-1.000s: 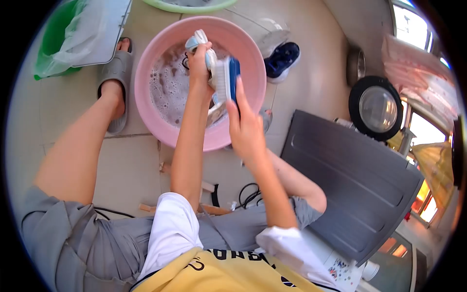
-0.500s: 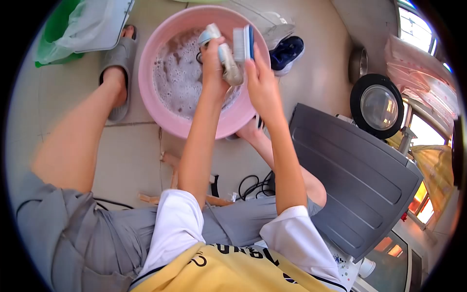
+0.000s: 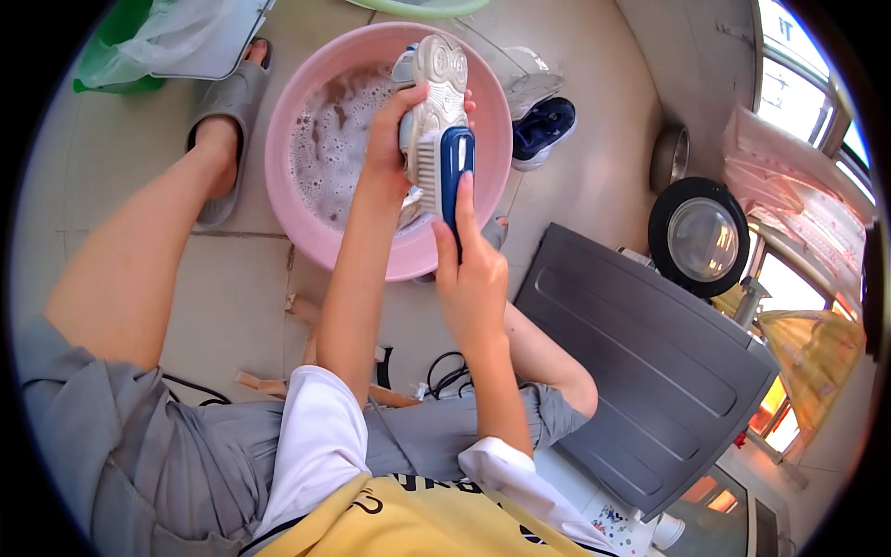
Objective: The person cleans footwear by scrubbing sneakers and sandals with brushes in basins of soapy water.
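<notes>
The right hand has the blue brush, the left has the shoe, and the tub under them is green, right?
Not quite: the head view shows that tub is pink. The right hand does have the blue brush, the left hand the shoe.

Most of the shoe's [image 3: 440, 84] upper is hidden behind its sole, which is turned to the cam. The L hand's [image 3: 388, 139] fingers are partly covered by the shoe; only tips are seen on the far side. The lower handle of the brush [image 3: 457, 162] is partly masked by the R hand [image 3: 471, 278], whose curled fingers can't be seen. The pink basin's [image 3: 278, 176] btm is obscured by sudsy water [image 3: 329, 167], its near R side by the forearms. The pale green basin [image 3: 427, 7] & plastic bag [image 3: 176, 37] are cut off by the top edge, the yellow shirt [image 3: 418, 524] by the btm edge. Approx. all shirt lettering [image 3: 422, 485] is too foreshortened to be read.
</notes>
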A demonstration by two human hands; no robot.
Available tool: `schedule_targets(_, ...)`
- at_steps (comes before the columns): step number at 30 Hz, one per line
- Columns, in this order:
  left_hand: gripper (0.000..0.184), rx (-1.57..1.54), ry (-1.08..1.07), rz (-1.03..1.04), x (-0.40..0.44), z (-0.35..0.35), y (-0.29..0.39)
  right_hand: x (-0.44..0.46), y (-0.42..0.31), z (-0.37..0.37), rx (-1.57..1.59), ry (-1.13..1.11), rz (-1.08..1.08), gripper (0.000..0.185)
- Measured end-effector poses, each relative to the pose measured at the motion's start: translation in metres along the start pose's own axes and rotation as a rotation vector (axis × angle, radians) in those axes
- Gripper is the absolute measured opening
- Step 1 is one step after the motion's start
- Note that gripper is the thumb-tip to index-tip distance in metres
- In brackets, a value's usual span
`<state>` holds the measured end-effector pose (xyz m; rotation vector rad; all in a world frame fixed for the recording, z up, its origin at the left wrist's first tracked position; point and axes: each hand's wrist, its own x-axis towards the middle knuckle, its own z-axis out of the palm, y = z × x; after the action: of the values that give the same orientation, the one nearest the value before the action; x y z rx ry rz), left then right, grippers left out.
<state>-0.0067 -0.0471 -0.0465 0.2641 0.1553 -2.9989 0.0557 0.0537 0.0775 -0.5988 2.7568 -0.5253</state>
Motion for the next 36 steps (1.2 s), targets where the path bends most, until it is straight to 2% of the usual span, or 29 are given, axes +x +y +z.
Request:
schedule_targets(2,0.049,-0.045,0.008,-0.005,-0.005,0.003,0.002,0.001,-0.004,0.003,-0.004,0.079,-0.073,0.049)
schedule_targets(4,0.044,0.074,0.208,0.085,-0.009,0.013,-0.003,0.031,-0.009,-0.004,-0.066,0.089,-0.079,0.048)
schedule_targets(6,0.046,0.102,0.221,0.139,-0.015,0.026,0.003,0.057,-0.010,-0.011,0.062,0.066,-0.049,0.047)
schedule_targets(8,0.049,0.369,0.209,0.290,-0.012,0.039,0.016,0.052,-0.001,-0.009,0.131,0.040,-0.031,0.047)
schedule_targets(9,0.052,0.413,0.261,0.360,-0.003,0.036,0.018,0.034,0.019,-0.001,0.054,0.124,-0.224,0.047)
schedule_targets(10,0.053,0.460,0.204,0.445,0.003,0.033,0.018,0.027,0.019,0.000,0.019,0.157,-0.323,0.047)
schedule_targets(11,0.050,0.484,0.211,0.421,0.006,0.035,0.018,0.021,0.018,0.000,-0.019,0.194,-0.422,0.047)
schedule_targets(13,0.048,0.503,0.232,0.348,-0.003,0.034,0.004,0.002,-0.012,-0.013,0.567,-0.003,0.289,0.045)
schedule_targets(15,0.048,0.321,0.275,0.328,-0.001,0.032,0.002,-0.002,-0.014,-0.017,0.499,-0.003,0.264,0.046)
schedule_targets(18,0.052,0.374,0.228,0.306,0.000,0.027,0.014,-0.007,-0.011,-0.023,0.295,-0.045,0.174,0.047)
schedule_targets(20,0.051,0.428,0.250,0.363,-0.001,0.030,0.016,-0.012,-0.012,-0.020,0.159,-0.009,0.087,0.047)
schedule_targets(22,0.053,0.759,0.249,0.586,-0.004,0.033,0.008,-0.008,-0.025,-0.021,0.072,0.006,0.087,0.045)
schedule_targets(24,0.053,0.782,0.222,0.615,-0.007,0.037,0.003,0.010,-0.033,-0.021,0.109,0.032,0.193,0.046)
schedule_targets(25,0.053,0.857,0.225,0.607,-0.009,0.039,0.005,0.021,-0.026,-0.016,-0.004,0.141,0.008,0.046)
schedule_targets(26,0.053,0.929,0.228,0.595,-0.011,0.042,0.005,0.032,-0.024,-0.017,-0.011,0.144,0.011,0.046)
schedule_targets(28,0.053,0.892,0.227,0.584,-0.012,0.049,0.004,0.056,-0.039,-0.029,0.172,0.130,0.086,0.047)
schedule_targets(31,0.053,0.906,0.260,0.615,-0.011,0.049,0.009,0.067,-0.044,-0.035,0.101,0.080,0.070,0.047)
schedule_targets(32,0.053,0.952,0.297,0.660,-0.010,0.046,0.012,0.058,-0.032,-0.028,0.049,0.104,-0.056,0.047)
schedule_targets(34,0.052,0.921,0.352,0.682,-0.005,0.036,0.017,0.020,-0.013,-0.022,-0.098,-0.040,-0.022,0.048)
schedule_targets(36,0.050,0.899,0.403,0.583,-0.007,0.030,0.015,-0.003,-0.007,-0.013,-0.037,-0.007,-0.026,0.049)
